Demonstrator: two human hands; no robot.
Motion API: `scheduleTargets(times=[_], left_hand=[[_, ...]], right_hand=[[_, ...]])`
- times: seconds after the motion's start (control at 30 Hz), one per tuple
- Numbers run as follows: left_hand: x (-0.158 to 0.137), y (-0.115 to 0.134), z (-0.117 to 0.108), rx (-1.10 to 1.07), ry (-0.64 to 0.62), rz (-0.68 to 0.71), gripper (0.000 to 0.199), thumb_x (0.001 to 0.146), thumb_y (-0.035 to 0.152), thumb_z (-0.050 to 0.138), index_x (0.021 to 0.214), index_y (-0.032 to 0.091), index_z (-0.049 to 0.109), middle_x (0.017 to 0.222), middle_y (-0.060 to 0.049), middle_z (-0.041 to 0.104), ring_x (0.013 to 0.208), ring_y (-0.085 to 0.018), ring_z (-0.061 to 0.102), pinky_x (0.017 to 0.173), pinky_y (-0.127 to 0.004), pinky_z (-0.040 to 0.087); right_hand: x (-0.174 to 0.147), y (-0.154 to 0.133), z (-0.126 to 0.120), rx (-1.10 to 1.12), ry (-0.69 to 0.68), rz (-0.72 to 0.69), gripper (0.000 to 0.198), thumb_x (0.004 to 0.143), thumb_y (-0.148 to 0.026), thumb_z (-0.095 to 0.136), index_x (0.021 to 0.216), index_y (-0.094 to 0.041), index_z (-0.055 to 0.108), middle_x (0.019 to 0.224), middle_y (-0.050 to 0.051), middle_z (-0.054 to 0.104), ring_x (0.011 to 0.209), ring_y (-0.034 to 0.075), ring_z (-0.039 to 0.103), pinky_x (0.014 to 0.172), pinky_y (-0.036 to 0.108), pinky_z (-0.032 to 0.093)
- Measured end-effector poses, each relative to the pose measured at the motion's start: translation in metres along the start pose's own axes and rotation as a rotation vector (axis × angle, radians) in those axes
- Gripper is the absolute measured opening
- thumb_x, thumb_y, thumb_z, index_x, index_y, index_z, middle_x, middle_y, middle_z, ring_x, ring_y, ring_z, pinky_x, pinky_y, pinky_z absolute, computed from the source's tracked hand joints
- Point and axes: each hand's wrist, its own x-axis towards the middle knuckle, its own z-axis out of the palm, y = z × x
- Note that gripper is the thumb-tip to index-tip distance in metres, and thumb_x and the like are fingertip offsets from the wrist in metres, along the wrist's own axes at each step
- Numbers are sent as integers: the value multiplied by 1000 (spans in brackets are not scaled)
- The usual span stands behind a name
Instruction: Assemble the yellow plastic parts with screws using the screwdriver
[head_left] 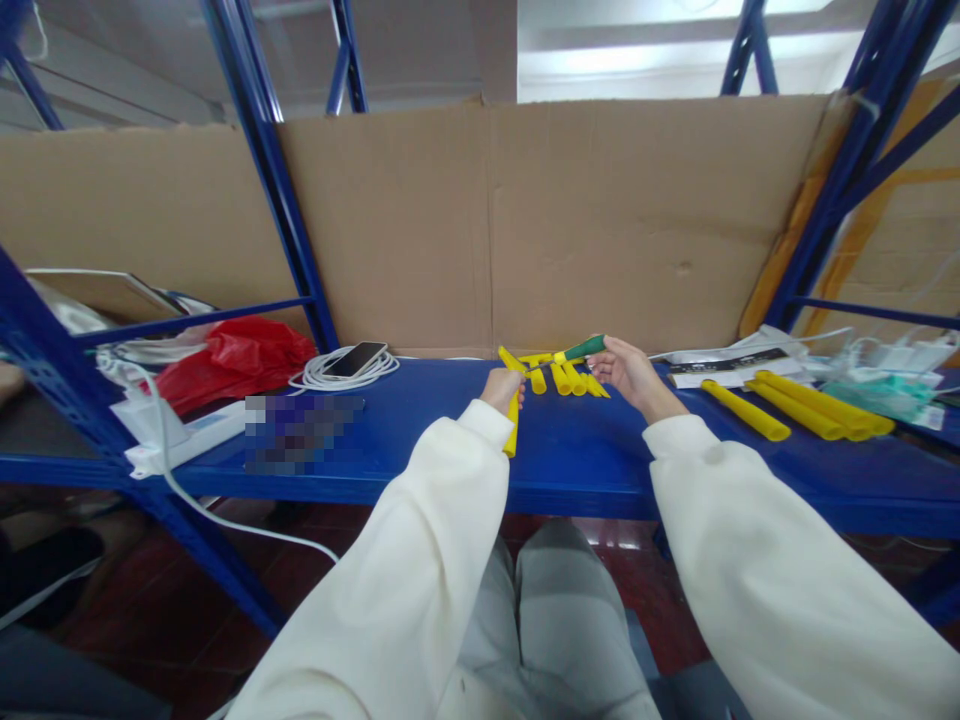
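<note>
My left hand (504, 388) is closed around a yellow tube (511, 435), which sticks out above and below the fist. In my right hand (628, 372) is a screwdriver (583, 348) with a green and yellow handle, gripped near the handle's end. Its thin shaft points left toward the left fist; whether the tip touches the tube cannot be made out. Between and behind the hands, several short yellow tube pieces (561, 379) lie on the blue shelf (442, 400).
Longer yellow tubes (746, 411) lie at the right beside a white and black packet (727, 368). At left are a phone (358, 359) on a coiled white cable (319, 375), a red plastic bag (232, 360) and a white power strip (202, 432). Cardboard (600, 220) walls the back.
</note>
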Motion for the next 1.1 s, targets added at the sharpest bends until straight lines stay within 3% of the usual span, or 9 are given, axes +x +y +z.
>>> scheduleTargets(times=[0.07,0.27,0.37,0.53,0.67,0.9,1.1], left_hand=[[0,0,0,13,-3,2,18,82,5,54,69,17,52,44,6,42,35,-8,38,40,-21,29],[1,-1,-1,9,-1,5,10,83,12,60,74,16,56,44,6,41,36,-8,39,40,-21,29],[1,0,0,3,-9,7,11,82,11,61,73,16,56,44,6,42,36,-8,38,40,-21,29],[-2,2,0,24,-11,8,14,81,3,52,75,15,57,43,6,41,36,-9,39,40,-21,29],[-3,3,0,33,-10,2,15,81,2,50,76,14,57,43,6,40,36,-9,38,40,-21,28],[-3,3,1,38,4,-5,14,82,3,52,75,14,57,44,6,40,36,-9,39,42,-22,29],[-3,3,0,46,14,-4,15,83,3,51,75,14,56,44,6,40,36,-9,39,41,-22,29]], right_hand=[[1,0,0,19,-4,-2,26,86,-39,68,78,-21,52,58,-1,65,46,10,58,45,18,46],[5,9,0,-78,128,-34,40,79,-49,75,72,-21,48,53,-3,59,37,7,49,35,16,36],[7,10,0,-64,142,-35,39,78,-48,77,72,-21,48,55,-3,60,40,7,50,37,16,40],[6,11,0,-112,177,-61,42,74,-54,77,76,-22,51,52,-5,59,37,6,48,35,16,37],[5,10,-2,-127,152,-60,43,77,-59,73,75,-20,53,47,-4,56,35,7,46,35,17,34],[5,5,-5,0,29,8,22,88,-36,64,77,-20,54,54,0,63,41,10,53,40,18,40],[6,7,-4,-57,60,-50,35,81,-44,75,72,-20,51,51,-4,58,38,7,50,39,17,39]])
